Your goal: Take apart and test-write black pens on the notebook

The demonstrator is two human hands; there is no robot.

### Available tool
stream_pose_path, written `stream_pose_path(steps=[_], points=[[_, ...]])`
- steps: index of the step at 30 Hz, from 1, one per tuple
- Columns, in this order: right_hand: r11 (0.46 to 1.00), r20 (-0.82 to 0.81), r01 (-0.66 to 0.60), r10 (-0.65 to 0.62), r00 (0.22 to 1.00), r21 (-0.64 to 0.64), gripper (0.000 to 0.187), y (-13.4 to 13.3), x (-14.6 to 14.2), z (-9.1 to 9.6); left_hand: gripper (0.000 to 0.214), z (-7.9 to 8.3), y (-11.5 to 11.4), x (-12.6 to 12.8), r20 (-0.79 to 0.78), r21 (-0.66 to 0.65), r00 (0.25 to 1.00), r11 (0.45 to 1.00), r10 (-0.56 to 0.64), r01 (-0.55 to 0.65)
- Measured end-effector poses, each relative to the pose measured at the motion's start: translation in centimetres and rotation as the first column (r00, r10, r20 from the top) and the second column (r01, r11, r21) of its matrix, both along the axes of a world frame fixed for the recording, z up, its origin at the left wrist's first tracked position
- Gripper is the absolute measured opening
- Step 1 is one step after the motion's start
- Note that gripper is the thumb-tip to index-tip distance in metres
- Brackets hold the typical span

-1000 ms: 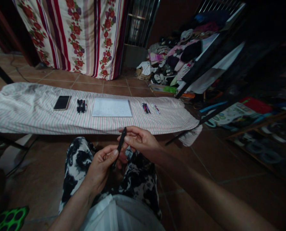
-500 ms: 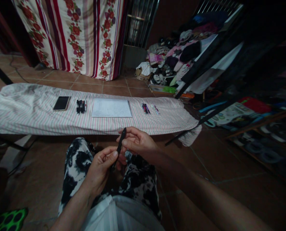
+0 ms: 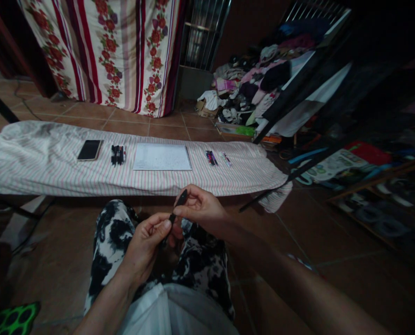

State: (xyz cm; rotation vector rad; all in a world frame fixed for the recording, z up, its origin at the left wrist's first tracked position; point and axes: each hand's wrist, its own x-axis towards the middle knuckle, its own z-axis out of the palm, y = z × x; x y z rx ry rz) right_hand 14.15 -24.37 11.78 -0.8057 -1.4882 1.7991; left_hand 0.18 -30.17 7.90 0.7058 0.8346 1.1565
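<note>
The left hand [image 3: 147, 237] and right hand [image 3: 203, 204], both curled nearly closed, pinch the black pen [image 3: 181, 197] at five o'clock from the notebook [image 3: 162, 157]. It looks light, stiff, perhaps slippery; mid-length suits fingertips.

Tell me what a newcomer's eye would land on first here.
Probably the floral, striped curtain hanging at the upper left, the boldest pattern in view. Next might be the jumbled heap of fabrics to its right. Near the middle, the left hand and right hand hold a dark pen, on the near side of the white spiral notebook.
</note>
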Motion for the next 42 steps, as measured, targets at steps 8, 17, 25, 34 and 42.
stream_pose_path(steps=[8, 17, 25, 34, 42], points=[[0.992, 0.122, 0.036, -0.051, 0.991, 0.122, 0.028, 0.2, 0.7, 0.5, 0.018, 0.2, 0.1, -0.2, 0.028, -0.009, 1.0, 1.0, -0.008, 0.009], [0.993, 0.077, 0.098, -0.103, 0.992, 0.068, 0.018, -0.2, 0.4, 0.1, 0.017, -0.1, -0.1, -0.1, -0.019, 0.011, 1.0, 1.0, 0.009, -0.009], [0.993, 0.333, -0.04, 0.002, 0.943, 0.108, 0.021, 0.2, 2.0, 1.9, 0.02, -0.5, -0.1, -0.5, -0.175, 0.037, 0.985, 0.999, -0.002, 0.008], [0.603, 0.811, -0.601, -0.139, 0.569, 0.524, 0.014, 0.6, 2.3, 5.7, 0.026, -0.3, -0.1, -0.6, -0.324, 0.07, 0.946, 0.997, -0.006, 0.031], [0.46, 0.862, -0.732, -0.201, 0.466, 0.503, 0.021, 0.1, 2.1, 5.7, 0.022, -0.7, -0.4, -0.9, -0.389, 0.127, 0.921, 0.99, -0.006, 0.06]])
